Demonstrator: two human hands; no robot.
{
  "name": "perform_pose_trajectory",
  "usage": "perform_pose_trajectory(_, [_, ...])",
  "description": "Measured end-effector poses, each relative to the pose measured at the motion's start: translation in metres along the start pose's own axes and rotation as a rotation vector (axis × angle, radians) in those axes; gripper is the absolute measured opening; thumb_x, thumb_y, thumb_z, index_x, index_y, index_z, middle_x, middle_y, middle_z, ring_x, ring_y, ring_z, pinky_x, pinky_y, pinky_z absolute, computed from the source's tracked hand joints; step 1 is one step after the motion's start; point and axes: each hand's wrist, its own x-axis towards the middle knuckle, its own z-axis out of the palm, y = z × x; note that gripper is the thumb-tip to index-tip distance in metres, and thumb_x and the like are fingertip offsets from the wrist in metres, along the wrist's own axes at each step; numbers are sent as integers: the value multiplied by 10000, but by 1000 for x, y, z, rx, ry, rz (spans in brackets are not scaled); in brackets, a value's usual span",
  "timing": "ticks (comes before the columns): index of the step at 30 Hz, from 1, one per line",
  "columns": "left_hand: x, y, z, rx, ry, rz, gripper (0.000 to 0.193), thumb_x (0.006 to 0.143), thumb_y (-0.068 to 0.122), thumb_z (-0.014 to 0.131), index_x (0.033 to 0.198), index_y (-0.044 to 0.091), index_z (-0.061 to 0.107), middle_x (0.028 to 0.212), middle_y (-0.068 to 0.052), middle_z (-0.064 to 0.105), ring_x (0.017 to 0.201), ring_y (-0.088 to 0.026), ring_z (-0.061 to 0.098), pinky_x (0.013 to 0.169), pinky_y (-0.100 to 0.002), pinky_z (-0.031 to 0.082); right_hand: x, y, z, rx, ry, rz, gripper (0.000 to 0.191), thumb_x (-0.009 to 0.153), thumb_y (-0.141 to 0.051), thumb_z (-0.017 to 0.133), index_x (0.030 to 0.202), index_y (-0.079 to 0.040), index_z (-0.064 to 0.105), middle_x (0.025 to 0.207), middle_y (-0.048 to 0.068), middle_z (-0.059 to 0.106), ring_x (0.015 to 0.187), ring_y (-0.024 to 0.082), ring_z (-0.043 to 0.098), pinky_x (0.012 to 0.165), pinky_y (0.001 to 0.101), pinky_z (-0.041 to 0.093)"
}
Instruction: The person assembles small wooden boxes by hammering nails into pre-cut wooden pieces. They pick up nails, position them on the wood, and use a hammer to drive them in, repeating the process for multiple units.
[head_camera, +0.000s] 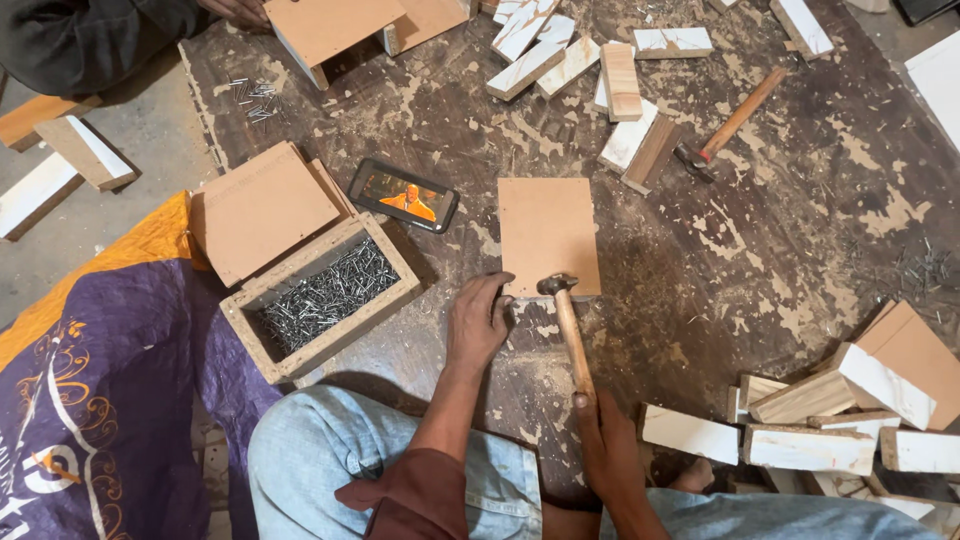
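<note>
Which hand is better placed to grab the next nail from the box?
Left, probably. The left hand rests at the board's near edge, on the same side as the nail box. The right hand grips the hammer.

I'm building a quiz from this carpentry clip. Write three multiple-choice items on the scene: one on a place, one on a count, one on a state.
1. Where does the open wooden box of nails lie relative to the brown board?
A. To its left
B. To its right
C. On top of it

2. How many hammers are in view?
A. One
B. Two
C. Three

3. What is the state of the right hand?
A. Open and empty
B. Closed on a hammer handle
C. Resting in the nail box

Answers:
1. A, the box sits left of the board, with the phone between them.
2. B, the held hammer and a spare hammer lying on the work surface at upper right.
3. B, it grips the handle's end while the left hand rests at the board's near edge.
</note>
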Motion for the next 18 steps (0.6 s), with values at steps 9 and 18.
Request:
perform_pose_trajectory(9, [-2,2,-3,-65,-3,-98,329,857,-12,696,1175,64,661,1035,-192,696,963,-384,679,848,-453,533,-10,13,-4,-78,119,-256,443,973,-370,453,1226,-28,576,738,211,711,649,403,686,574,499,500])
perform_pose_trajectory(18, [-1,-3,-2,-74,35,-62,338,866,-3,696,1192,69,641,1070,-210,692,1011,-408,668,866,-471,529,12,42,20,-287,148,-355,321,958,-287,484,1132,-71,646,853,270,699,754,490,663,663,583,507])
